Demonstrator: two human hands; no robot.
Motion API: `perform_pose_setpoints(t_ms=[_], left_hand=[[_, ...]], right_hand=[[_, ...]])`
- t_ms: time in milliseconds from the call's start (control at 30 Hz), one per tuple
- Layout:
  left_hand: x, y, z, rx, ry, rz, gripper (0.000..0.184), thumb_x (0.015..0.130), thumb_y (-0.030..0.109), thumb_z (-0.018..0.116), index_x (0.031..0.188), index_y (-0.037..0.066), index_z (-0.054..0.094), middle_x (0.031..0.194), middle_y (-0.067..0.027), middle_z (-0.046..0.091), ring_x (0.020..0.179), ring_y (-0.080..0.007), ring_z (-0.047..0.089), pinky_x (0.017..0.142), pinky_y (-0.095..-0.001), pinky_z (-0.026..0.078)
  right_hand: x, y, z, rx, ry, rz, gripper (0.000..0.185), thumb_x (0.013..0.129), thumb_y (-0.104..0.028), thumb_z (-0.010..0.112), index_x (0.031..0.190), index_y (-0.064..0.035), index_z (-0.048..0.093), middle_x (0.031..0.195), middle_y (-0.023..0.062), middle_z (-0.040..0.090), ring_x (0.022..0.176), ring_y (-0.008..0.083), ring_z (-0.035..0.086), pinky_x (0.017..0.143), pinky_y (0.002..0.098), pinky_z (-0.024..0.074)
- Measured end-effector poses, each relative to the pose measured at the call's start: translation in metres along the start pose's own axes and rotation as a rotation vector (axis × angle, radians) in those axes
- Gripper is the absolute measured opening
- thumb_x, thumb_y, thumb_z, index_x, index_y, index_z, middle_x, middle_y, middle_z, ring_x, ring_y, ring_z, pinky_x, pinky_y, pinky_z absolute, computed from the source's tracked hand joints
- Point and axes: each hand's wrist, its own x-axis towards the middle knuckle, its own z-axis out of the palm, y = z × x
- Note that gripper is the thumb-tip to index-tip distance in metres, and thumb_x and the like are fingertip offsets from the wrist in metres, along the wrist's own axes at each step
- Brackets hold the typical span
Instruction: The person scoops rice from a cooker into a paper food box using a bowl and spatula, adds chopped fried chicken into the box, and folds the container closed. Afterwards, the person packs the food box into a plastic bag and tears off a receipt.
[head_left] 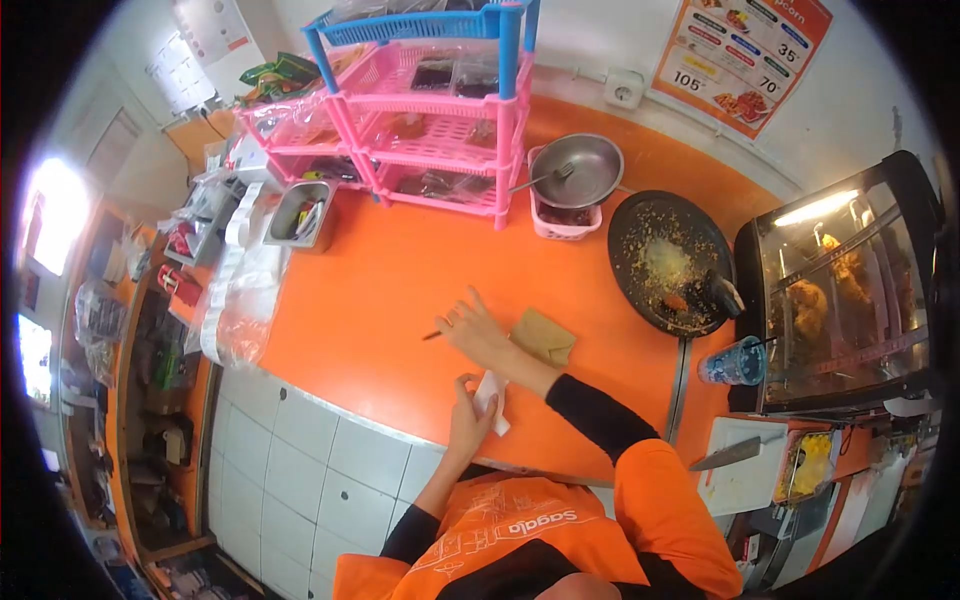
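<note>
Head view, single entry.

Item: one white, narrow, creased paper piece (pixel 489 392), at the near edge of the orange counter (pixel 370 290). The left hand (pixel 468 418) is curled narrow about its left side. Its long axis runs roughly away from the torso, the far end close to the right forearm.

Item: one small, thin, dark brown stick-like object (pixel 431 336), at the left fingertips of the right hand (pixel 475 334), long axis nearly crosswise. Whether it is gripped or only lies beside them, one cannot tell. The right hand is partly spread, one finger extended away from the body; it reaches farther over the counter than the left.

Item: one flat, brown, folded paper packet (pixel 543 338), lying to the right of both hands, just beyond the right forearm. Its long axis slants from far left to near right. The right hand is the nearer; the forearm passes between packet and left hand.

Item: one round black pan-like vessel (pixel 650 225) with pale crumbs, farther right, well apart from both hands.
</note>
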Motion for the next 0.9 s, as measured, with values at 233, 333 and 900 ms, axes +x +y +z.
perform_pose_setpoints(t_ms=[233, 333, 900], left_hand=[[-0.026, -0.022, -0.016, 0.278, 0.003, -0.031, 0.034, 0.086, 0.023, 0.06, 0.115, 0.018, 0.044, 0.054, -0.015, 0.055, 0.05, -0.0331, 0.058, 0.046, -0.0418, 0.041], [-0.034, -0.021, -0.026, 0.525, -0.055, -0.014, 0.033, 0.084, 0.022, 0.061, 0.114, 0.021, 0.048, 0.059, -0.0148, 0.058, 0.052, -0.0341, 0.059, 0.047, -0.0427, 0.043], [-0.03, -0.009, -0.044, 0.728, 0.005, 0.34, 0.028, 0.076, 0.018, 0.066, 0.104, 0.017, 0.065, 0.104, -0.006, 0.053, 0.085, -0.0238, 0.059, 0.064, -0.0353, 0.051]], right_hand=[[-0.109, -0.008, -0.082, 0.611, 0.05, 0.49, 0.015, 0.085, -0.011, 0.05, 0.098, -0.0047, 0.056, 0.091, 0.012, 0.058, 0.083, 0.0299, 0.06, 0.073, 0.0395, 0.0486], [-0.153, -0.043, -0.056, 0.523, -0.04, 0.543, 0.026, 0.081, -0.005, 0.052, 0.107, -0.0066, 0.057, 0.096, 0.0141, 0.056, 0.078, 0.0305, 0.062, 0.067, 0.0407, 0.05], [-0.149, -0.069, -0.054, 0.401, -0.26, 0.536, 0.045, 0.076, 0.0, 0.052, 0.121, -0.004, 0.052, 0.094, 0.0166, 0.054, 0.06, 0.031, 0.062, 0.051, 0.0389, 0.0505]])
